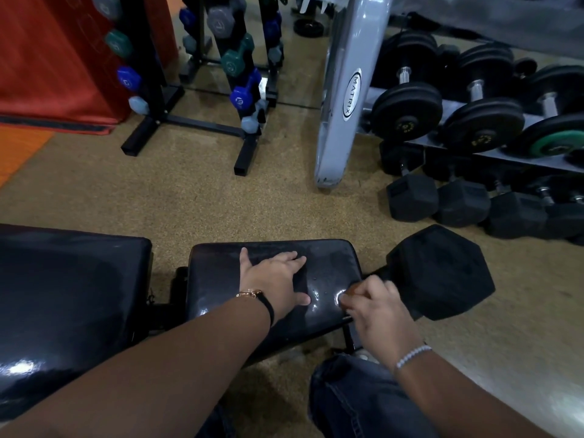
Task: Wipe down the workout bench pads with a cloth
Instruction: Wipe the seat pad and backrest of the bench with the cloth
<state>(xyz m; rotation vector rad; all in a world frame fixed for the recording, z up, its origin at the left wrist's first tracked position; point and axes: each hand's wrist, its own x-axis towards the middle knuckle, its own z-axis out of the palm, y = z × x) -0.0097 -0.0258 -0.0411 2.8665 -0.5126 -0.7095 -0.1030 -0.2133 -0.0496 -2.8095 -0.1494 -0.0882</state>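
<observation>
With my left hand (278, 276) flat and relaxed on the wet seat pad (218, 279) and my right hand (376, 311) curled by the dumbbell (439, 270), grip unclear, wiping seems unstarted; next I need a cloth.

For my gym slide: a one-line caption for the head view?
Left hand flat on the wet seat pad, right hand curled at its edge beside a dumbbell.

Black bench seat pad (331, 263), left hand (278, 279) flat on it, hex dumbbells (461, 203) on speckled floor (221, 200)
</observation>
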